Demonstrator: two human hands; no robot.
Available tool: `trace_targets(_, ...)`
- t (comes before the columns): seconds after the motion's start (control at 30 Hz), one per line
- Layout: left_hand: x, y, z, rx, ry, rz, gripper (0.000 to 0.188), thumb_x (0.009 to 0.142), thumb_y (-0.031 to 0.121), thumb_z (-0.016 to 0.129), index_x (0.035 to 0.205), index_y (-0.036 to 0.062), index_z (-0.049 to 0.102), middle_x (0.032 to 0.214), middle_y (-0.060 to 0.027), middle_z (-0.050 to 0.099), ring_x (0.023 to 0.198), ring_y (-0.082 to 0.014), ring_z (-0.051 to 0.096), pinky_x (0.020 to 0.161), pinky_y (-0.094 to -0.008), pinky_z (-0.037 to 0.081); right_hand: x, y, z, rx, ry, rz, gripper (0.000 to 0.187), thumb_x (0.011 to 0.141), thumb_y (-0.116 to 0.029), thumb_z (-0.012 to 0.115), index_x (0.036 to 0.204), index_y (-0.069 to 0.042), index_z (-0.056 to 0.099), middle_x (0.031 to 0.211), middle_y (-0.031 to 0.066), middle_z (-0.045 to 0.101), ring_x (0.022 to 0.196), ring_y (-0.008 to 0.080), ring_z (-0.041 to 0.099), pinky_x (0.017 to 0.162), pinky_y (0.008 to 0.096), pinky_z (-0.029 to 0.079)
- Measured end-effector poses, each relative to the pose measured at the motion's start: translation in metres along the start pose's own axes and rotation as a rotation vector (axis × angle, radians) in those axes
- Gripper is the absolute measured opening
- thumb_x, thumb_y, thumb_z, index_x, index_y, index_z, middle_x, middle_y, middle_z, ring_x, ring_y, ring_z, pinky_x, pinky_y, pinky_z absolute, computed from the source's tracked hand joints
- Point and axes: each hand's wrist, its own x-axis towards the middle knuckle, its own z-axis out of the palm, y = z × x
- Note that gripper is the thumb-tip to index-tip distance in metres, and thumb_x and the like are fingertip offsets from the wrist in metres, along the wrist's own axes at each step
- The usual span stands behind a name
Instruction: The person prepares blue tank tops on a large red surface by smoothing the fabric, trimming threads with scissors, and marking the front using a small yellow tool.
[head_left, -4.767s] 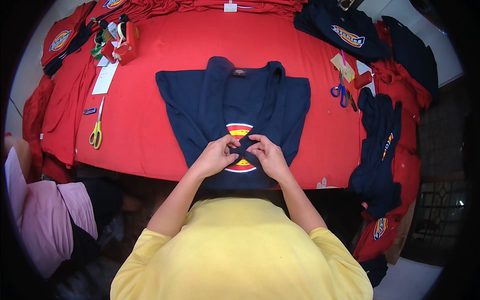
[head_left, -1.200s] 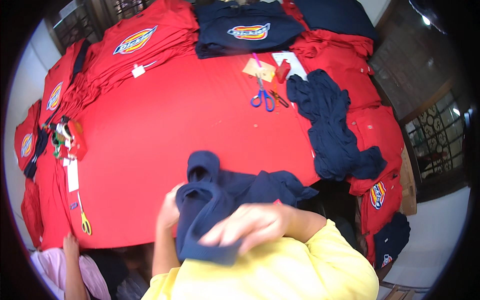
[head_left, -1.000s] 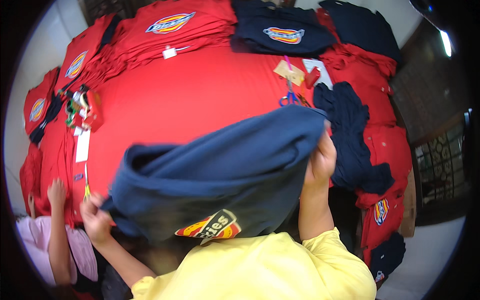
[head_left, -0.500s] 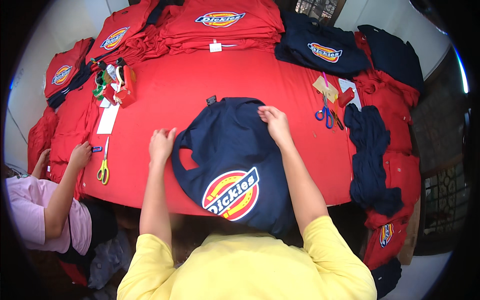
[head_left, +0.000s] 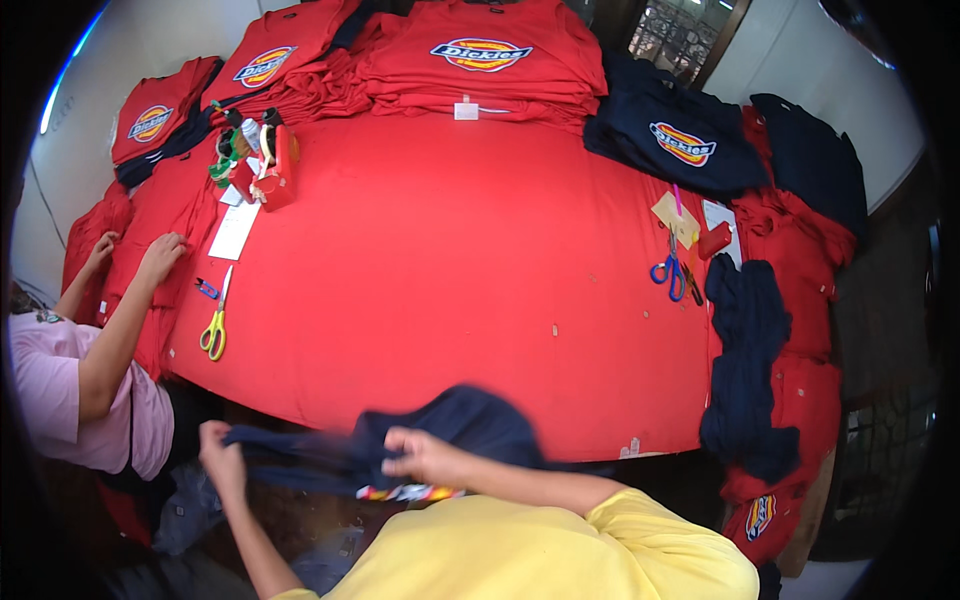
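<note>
Two scissors [head_left: 213, 325] [head_left: 669, 272], two people.

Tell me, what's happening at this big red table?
A person in a yellow top holds a navy shirt bunched at the near edge of the red table, left hand gripping one end, right hand on the middle. The picture is blurred there. A co-worker's hand rests on red garments at the left. Yellow scissors and blue scissors lie on the table.

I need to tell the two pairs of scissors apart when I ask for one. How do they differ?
The yellow-handled scissors lie at the table's left edge, near the co-worker's arm; the blue-handled scissors lie on the right beside a tan card. The yellow pair stands alone; the blue pair sits among small clutter. Both lie flat on the red cloth.
</note>
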Motion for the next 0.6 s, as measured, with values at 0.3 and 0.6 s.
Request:
trace_targets(0.3,-0.062,0.073,-0.024,-0.372,-0.640,-0.471,0.033,0.099,0.025,0.045,0.108,0.0002,0.065,0.094,-0.0065,0.068,0.086,-0.0129,0.060,0.081,-0.0288,0.047,-0.071,-0.085,-0.030,-0.062,-0.461,0.306,0.047,0.089,-0.032,0.071,0.120,0.002,0.063,0.090,0.0027,0.062,0.083,0.0049,0.055,0.070,0.0193,0.044)
trace_targets(0.6,-0.124,0.092,0.010,-1.005,-0.475,-0.378,0.063,0.081,0.000,0.065,0.139,-0.0005,0.038,0.127,-0.0087,0.053,0.118,-0.0202,0.050,0.105,-0.0326,0.037,-0.192,-0.071,-0.090,0.297,0.066,-0.088,0.026,0.088,-0.007,0.069,0.111,0.000,0.060,0.102,0.0088,0.068,0.104,0.0166,0.062,0.093,0.0333,0.046)
